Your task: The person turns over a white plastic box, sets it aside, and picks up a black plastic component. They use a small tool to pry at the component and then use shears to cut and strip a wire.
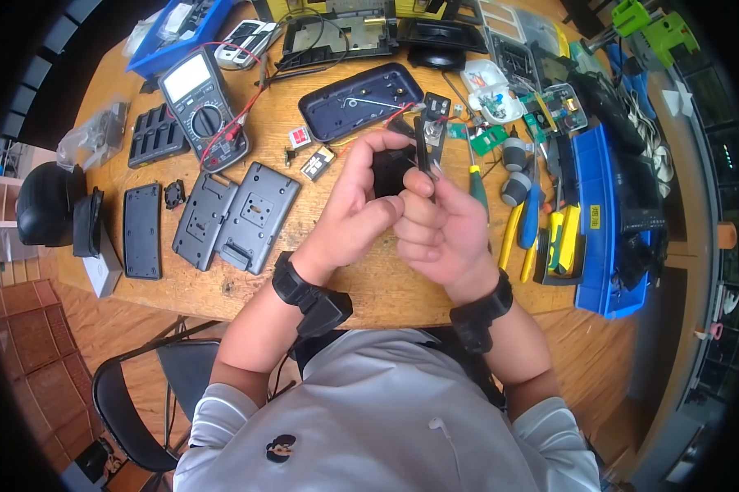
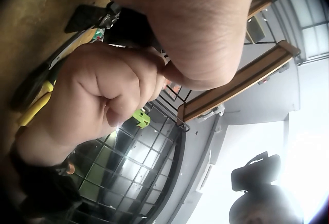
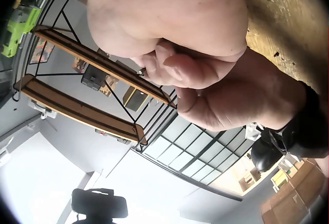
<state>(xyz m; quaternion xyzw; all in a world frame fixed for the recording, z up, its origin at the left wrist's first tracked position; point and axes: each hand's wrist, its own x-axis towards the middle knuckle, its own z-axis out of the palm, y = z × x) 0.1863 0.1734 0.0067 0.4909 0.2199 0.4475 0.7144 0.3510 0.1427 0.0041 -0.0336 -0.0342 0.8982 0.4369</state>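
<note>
In the head view, both hands meet over the front half of the wooden table. My left hand [image 1: 349,217] grips a black part [image 1: 391,170], its thumb and index finger curled round it. Close beside it, my right hand [image 1: 443,217] pinches a slim dark piece [image 1: 422,146] between thumb and index finger, the other fingers folded in. Fingers hide much of both things; I cannot tell the exact kind of either. The left wrist view shows some of the black part [image 2: 128,29] behind the hands. In the right wrist view the hands cover what they hold.
Left on the table [image 1: 312,283] lie grey plastic covers [image 1: 267,201], a black panel [image 1: 143,230] and a multimeter [image 1: 208,123]. A dark blue shell [image 1: 324,111] lies beyond the hands. To the right are screwdrivers [image 1: 530,213], yellow-handled tools [image 1: 563,246], green circuit boards [image 1: 489,140] and a blue bin [image 1: 591,271].
</note>
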